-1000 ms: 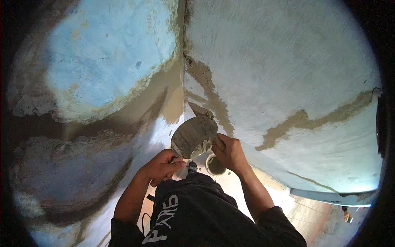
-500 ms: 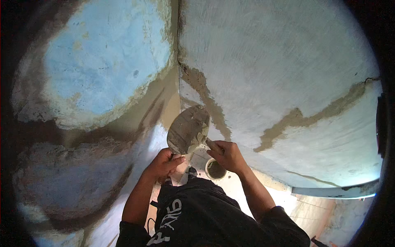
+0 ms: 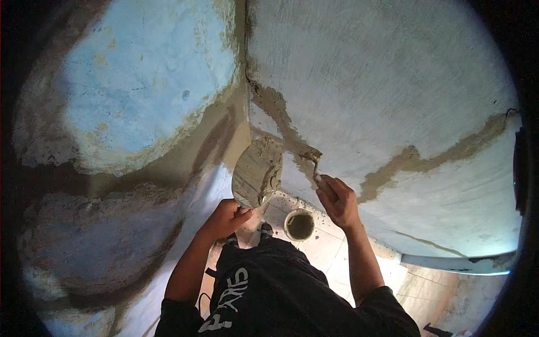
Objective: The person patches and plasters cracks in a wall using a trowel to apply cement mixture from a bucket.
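Here's the small metal trowel (image 3: 310, 152), smeared with mortar, just right of centre in the frame, its blade over the ragged grey-brown mortar band (image 3: 274, 106) slanting down from the corner; whether metal meets wall, I can't tell. The right grip (image 3: 339, 206) is closed snugly round the handle. Left of that, mid-frame, tilts the flat, rounded grey-brown disc (image 3: 250, 171), carrying a smear of mortar down its right side, and the left grip (image 3: 225, 218) pinches its lower edge.

How do things stand? On the pale blue-grey plastered wall (image 3: 382, 73) at right, that slanting band is on, and a second jagged band (image 3: 426, 163) crosses mid-right. Rough edges by the blade look unsmoothed to me, and the short dark crack (image 3: 511, 112) at far right appears uncovered. Below centre, the round pale-rimmed bucket (image 3: 286, 226), mortar inside, stands on the light tiled floor (image 3: 331, 247).
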Motion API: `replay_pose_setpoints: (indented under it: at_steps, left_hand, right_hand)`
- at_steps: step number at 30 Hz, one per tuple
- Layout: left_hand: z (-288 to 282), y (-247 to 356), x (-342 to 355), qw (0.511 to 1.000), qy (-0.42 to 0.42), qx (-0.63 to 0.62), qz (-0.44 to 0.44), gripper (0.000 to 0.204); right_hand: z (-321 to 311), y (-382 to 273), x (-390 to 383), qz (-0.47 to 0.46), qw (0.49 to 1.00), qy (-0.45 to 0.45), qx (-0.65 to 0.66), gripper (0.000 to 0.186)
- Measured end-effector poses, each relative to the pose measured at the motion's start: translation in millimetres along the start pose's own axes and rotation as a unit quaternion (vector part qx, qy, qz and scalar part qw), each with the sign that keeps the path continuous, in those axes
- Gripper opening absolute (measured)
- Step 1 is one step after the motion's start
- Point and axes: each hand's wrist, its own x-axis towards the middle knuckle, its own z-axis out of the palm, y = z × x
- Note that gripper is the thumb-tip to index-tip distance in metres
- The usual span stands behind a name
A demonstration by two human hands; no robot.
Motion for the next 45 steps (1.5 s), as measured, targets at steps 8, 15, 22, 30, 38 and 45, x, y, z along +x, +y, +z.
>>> replay_pose_setpoints:
  at_steps: [8, 15, 22, 30, 38, 45]
  left_hand:
    - [12, 7, 19, 0.999, 0.031, -0.037, -0.023, 0.028]
    - [10, -56, 61, 1.000, 0.012, 0.019, 0.014, 0.032]
    - [10, -65, 60, 0.998, 0.017, 0.007, -0.061, 0.028]
    - [16, -74, 2, 0.975, 0.005, 0.004, -0.221, 0.029]
    - [8, -66, -28, 0.988, 0.023, 0.017, -0.149, 0.029]
    - [4, -56, -35, 0.978, 0.013, -0.037, -0.206, 0.029]
  right_hand:
    - [22, 8, 20, -0.071, 0.992, -0.065, -0.086, 0.033]
    - [82, 65, 56, 0.005, 0.994, -0.027, -0.109, 0.031]
    - [131, 119, 72, 0.014, 0.998, 0.045, -0.037, 0.036]
    - [145, 137, 83, 0.020, 0.999, 0.042, 0.009, 0.034]
    - [168, 167, 48, 0.039, 0.995, 0.086, -0.020, 0.034]
    - [157, 143, 71, 0.045, 0.997, 0.052, -0.039, 0.033]
